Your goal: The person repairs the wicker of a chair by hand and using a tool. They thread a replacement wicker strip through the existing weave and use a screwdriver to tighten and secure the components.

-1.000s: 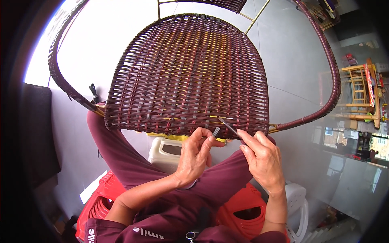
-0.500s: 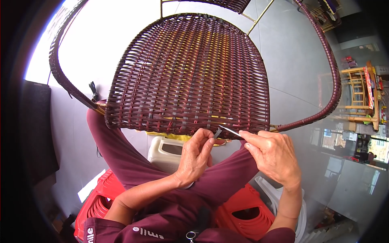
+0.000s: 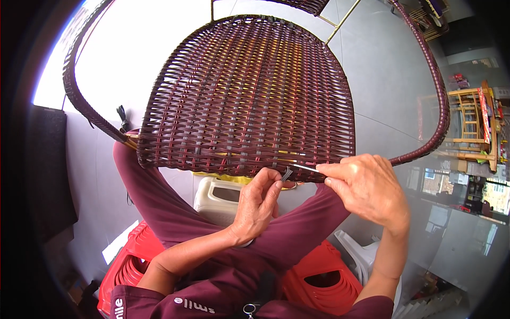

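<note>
A dark brown-red woven chair seat (image 3: 247, 95) faces me, its near edge just above my knees. At that edge, right of its middle, my left hand (image 3: 257, 204) pinches a small bundle of grey strips (image 3: 286, 174) between thumb and fingers. My right hand (image 3: 366, 189) is closed on a thin metal tool (image 3: 304, 168), whose shaft points left along the seat's edge, close above the bundle. The tool's handle is hidden in my fingers, so its exact kind does not show. Lighter strands show in the weave near the tool.
Wrapped armrests (image 3: 443, 106) curve out on both sides of the seat. Below it stands a beige plastic stool (image 3: 218, 199), with red plastic stools (image 3: 332, 282) around my legs. A dark bundle of strips (image 3: 122, 118) lies on the floor at left; a wooden frame (image 3: 470, 122) stands far right.
My right hand has moved right and slightly up, turning the tool flatter along the edge. My left hand stays on the grey strips. The seat has shifted very slightly.
</note>
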Demonstrator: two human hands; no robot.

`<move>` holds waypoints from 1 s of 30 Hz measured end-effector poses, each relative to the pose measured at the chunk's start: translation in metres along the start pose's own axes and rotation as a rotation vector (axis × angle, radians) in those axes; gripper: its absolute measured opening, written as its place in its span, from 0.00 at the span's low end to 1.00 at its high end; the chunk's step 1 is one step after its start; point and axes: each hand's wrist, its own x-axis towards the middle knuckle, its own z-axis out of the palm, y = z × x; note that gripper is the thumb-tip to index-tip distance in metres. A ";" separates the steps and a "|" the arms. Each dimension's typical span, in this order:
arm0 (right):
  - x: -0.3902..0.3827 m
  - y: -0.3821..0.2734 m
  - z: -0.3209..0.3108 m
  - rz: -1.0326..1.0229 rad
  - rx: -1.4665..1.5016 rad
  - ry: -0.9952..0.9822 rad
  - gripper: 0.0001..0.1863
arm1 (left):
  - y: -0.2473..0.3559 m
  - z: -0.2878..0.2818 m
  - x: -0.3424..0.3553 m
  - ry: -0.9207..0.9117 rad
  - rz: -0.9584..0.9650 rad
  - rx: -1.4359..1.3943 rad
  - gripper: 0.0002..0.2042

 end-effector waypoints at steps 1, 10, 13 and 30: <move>0.004 0.002 -0.003 -0.015 0.019 -0.027 0.06 | 0.000 0.000 0.000 0.002 -0.001 0.004 0.06; 0.034 0.013 -0.027 0.007 0.120 -0.278 0.11 | -0.001 0.003 0.002 0.003 0.001 0.029 0.06; 0.047 0.004 -0.033 0.058 0.057 -0.409 0.10 | -0.002 -0.002 0.000 0.011 0.004 0.017 0.06; 0.003 0.016 -0.003 0.058 0.163 -0.043 0.10 | -0.002 0.001 0.001 0.013 0.028 0.010 0.05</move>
